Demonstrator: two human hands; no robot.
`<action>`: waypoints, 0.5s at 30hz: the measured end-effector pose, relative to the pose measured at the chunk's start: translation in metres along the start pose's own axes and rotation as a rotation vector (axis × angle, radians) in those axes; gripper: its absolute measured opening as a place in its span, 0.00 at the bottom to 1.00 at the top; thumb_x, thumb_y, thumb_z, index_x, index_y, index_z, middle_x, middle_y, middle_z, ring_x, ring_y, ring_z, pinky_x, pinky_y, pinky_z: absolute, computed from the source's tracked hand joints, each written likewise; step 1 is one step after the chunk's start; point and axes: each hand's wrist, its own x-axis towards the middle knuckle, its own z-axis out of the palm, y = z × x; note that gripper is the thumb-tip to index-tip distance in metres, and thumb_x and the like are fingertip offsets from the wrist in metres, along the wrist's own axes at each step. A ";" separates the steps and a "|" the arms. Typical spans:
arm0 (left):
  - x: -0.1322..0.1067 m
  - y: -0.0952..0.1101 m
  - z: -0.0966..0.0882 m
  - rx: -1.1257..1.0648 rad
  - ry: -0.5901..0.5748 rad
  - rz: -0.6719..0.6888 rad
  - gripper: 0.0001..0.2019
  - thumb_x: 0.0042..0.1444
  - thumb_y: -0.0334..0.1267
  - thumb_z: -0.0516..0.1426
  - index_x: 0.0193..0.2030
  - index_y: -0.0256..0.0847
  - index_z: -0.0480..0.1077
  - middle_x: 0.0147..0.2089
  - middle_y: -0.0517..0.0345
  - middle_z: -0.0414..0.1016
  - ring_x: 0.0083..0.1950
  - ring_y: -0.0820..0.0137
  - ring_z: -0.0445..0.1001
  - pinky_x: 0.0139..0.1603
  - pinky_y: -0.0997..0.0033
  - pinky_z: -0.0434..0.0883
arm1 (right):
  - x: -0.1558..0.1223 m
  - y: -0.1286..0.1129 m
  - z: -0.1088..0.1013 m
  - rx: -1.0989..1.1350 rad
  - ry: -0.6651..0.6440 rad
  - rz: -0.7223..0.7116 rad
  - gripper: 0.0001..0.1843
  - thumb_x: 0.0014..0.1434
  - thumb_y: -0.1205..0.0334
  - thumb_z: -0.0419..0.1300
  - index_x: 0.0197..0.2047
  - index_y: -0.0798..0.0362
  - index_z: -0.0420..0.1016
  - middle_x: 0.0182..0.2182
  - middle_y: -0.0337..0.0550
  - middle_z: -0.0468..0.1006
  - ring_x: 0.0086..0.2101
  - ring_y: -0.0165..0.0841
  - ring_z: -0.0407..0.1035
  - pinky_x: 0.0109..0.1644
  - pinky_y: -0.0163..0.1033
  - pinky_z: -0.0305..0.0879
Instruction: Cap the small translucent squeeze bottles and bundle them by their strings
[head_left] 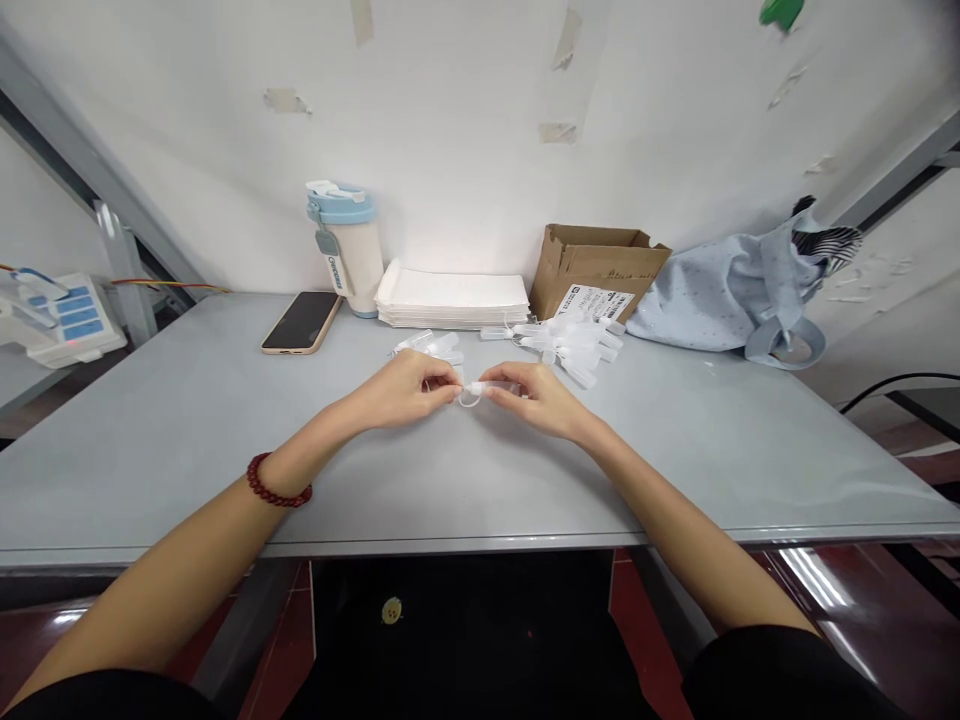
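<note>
Over the middle of the desk, my two hands meet at a small translucent white plastic tube [475,388] with a thin loop strap hanging below it. My left hand [409,390] pinches its narrow end between thumb and fingers. The body of the tube lies in my right hand [536,398], whose thumb and fingers are closed round it and partly hide it. Just behind my right hand is a loose pile of similar tubes [574,345]. A smaller group of tubes [435,345] lies behind my left hand, partly covered by it.
Along the wall stand a phone [301,323], a blue-lidded cup [349,250], a stack of white paper [454,298], an open cardboard box [592,270] and a light blue cloth bag [705,295]. The grey desk [465,490] ends in a straight front edge near me.
</note>
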 end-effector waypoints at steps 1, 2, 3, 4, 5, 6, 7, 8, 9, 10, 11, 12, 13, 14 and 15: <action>0.000 0.000 -0.004 0.011 0.022 -0.018 0.10 0.55 0.37 0.55 0.31 0.36 0.76 0.26 0.59 0.75 0.28 0.73 0.68 0.29 0.75 0.63 | 0.001 0.003 -0.001 -0.072 0.051 -0.016 0.15 0.61 0.56 0.54 0.44 0.58 0.75 0.39 0.49 0.78 0.35 0.34 0.69 0.37 0.38 0.64; 0.000 -0.001 -0.008 0.024 0.049 -0.039 0.10 0.54 0.37 0.55 0.30 0.36 0.76 0.26 0.58 0.75 0.28 0.73 0.69 0.29 0.75 0.63 | 0.002 0.008 -0.002 -0.141 0.104 -0.032 0.16 0.62 0.56 0.54 0.45 0.58 0.74 0.40 0.50 0.77 0.37 0.35 0.70 0.38 0.39 0.65; 0.000 -0.003 -0.012 0.040 0.076 -0.061 0.10 0.54 0.37 0.55 0.29 0.36 0.75 0.26 0.58 0.75 0.27 0.73 0.68 0.29 0.75 0.63 | 0.003 0.012 -0.002 -0.197 0.150 -0.050 0.16 0.63 0.57 0.53 0.47 0.59 0.72 0.41 0.52 0.76 0.39 0.36 0.70 0.40 0.40 0.66; 0.000 -0.005 -0.015 0.066 0.103 -0.080 0.09 0.53 0.36 0.55 0.28 0.36 0.75 0.25 0.59 0.74 0.26 0.73 0.68 0.28 0.75 0.62 | 0.004 0.017 -0.003 -0.245 0.183 -0.065 0.16 0.63 0.58 0.52 0.48 0.58 0.71 0.43 0.53 0.75 0.41 0.38 0.70 0.43 0.42 0.66; 0.000 -0.007 -0.018 0.101 0.131 -0.093 0.09 0.52 0.35 0.54 0.27 0.36 0.74 0.24 0.59 0.74 0.25 0.73 0.67 0.27 0.75 0.61 | 0.005 0.022 -0.004 -0.288 0.203 -0.077 0.15 0.64 0.59 0.51 0.49 0.58 0.70 0.44 0.53 0.74 0.43 0.39 0.69 0.46 0.43 0.66; 0.000 -0.010 -0.021 0.142 0.155 -0.100 0.09 0.51 0.35 0.54 0.26 0.36 0.74 0.23 0.59 0.73 0.25 0.73 0.66 0.26 0.75 0.60 | 0.006 0.027 -0.005 -0.332 0.216 -0.085 0.15 0.64 0.60 0.51 0.51 0.57 0.69 0.46 0.54 0.73 0.46 0.40 0.69 0.48 0.45 0.66; 0.001 -0.013 -0.022 0.183 0.172 -0.100 0.09 0.51 0.34 0.54 0.25 0.36 0.73 0.22 0.59 0.72 0.24 0.74 0.65 0.25 0.75 0.59 | 0.009 0.032 -0.006 -0.380 0.219 -0.093 0.15 0.64 0.62 0.50 0.52 0.57 0.68 0.48 0.55 0.72 0.49 0.41 0.68 0.51 0.46 0.65; 0.001 -0.016 -0.024 0.217 0.181 -0.097 0.09 0.50 0.34 0.54 0.24 0.36 0.73 0.21 0.60 0.71 0.23 0.74 0.64 0.25 0.75 0.57 | 0.011 0.036 -0.007 -0.430 0.217 -0.103 0.16 0.64 0.63 0.50 0.53 0.57 0.67 0.50 0.56 0.72 0.51 0.43 0.66 0.53 0.48 0.64; 0.001 -0.019 -0.025 0.240 0.178 -0.092 0.09 0.50 0.34 0.54 0.23 0.36 0.73 0.20 0.60 0.70 0.22 0.74 0.63 0.24 0.74 0.56 | 0.015 0.041 -0.008 -0.480 0.212 -0.115 0.17 0.63 0.65 0.50 0.54 0.58 0.67 0.51 0.58 0.71 0.52 0.44 0.65 0.55 0.49 0.63; 0.002 -0.022 -0.025 0.255 0.168 -0.089 0.09 0.49 0.33 0.54 0.22 0.37 0.72 0.19 0.61 0.68 0.21 0.75 0.61 0.23 0.74 0.54 | 0.019 0.044 -0.008 -0.526 0.204 -0.127 0.18 0.63 0.67 0.49 0.55 0.58 0.66 0.52 0.59 0.70 0.54 0.46 0.64 0.56 0.50 0.62; 0.002 -0.025 -0.026 0.265 0.157 -0.089 0.09 0.49 0.33 0.54 0.20 0.37 0.70 0.18 0.61 0.66 0.20 0.75 0.59 0.22 0.74 0.53 | 0.023 0.048 -0.009 -0.567 0.196 -0.134 0.19 0.62 0.68 0.49 0.56 0.59 0.65 0.53 0.60 0.70 0.54 0.46 0.63 0.56 0.51 0.61; 0.001 -0.027 -0.026 0.275 0.147 -0.092 0.10 0.49 0.32 0.53 0.19 0.38 0.69 0.17 0.62 0.64 0.19 0.76 0.57 0.22 0.73 0.51 | 0.028 0.050 -0.009 -0.606 0.189 -0.137 0.20 0.62 0.70 0.48 0.57 0.60 0.64 0.54 0.61 0.69 0.55 0.47 0.62 0.56 0.51 0.61; 0.001 -0.029 -0.026 0.286 0.140 -0.097 0.10 0.48 0.32 0.53 0.18 0.38 0.67 0.16 0.62 0.62 0.19 0.76 0.55 0.21 0.72 0.50 | 0.033 0.052 -0.010 -0.643 0.181 -0.137 0.21 0.62 0.71 0.47 0.58 0.61 0.64 0.55 0.62 0.69 0.55 0.47 0.62 0.55 0.51 0.61; 0.001 -0.031 -0.026 0.298 0.134 -0.105 0.11 0.48 0.32 0.53 0.17 0.39 0.65 0.15 0.62 0.60 0.18 0.76 0.54 0.21 0.71 0.49 | 0.038 0.054 -0.010 -0.683 0.170 -0.139 0.22 0.61 0.73 0.46 0.58 0.61 0.64 0.55 0.61 0.69 0.54 0.47 0.62 0.54 0.50 0.61; 0.001 -0.031 -0.027 0.309 0.129 -0.114 0.11 0.48 0.32 0.53 0.16 0.39 0.64 0.15 0.62 0.58 0.18 0.76 0.53 0.21 0.71 0.48 | 0.044 0.054 -0.010 -0.725 0.156 -0.144 0.23 0.61 0.74 0.46 0.58 0.61 0.64 0.55 0.61 0.69 0.54 0.47 0.62 0.54 0.49 0.61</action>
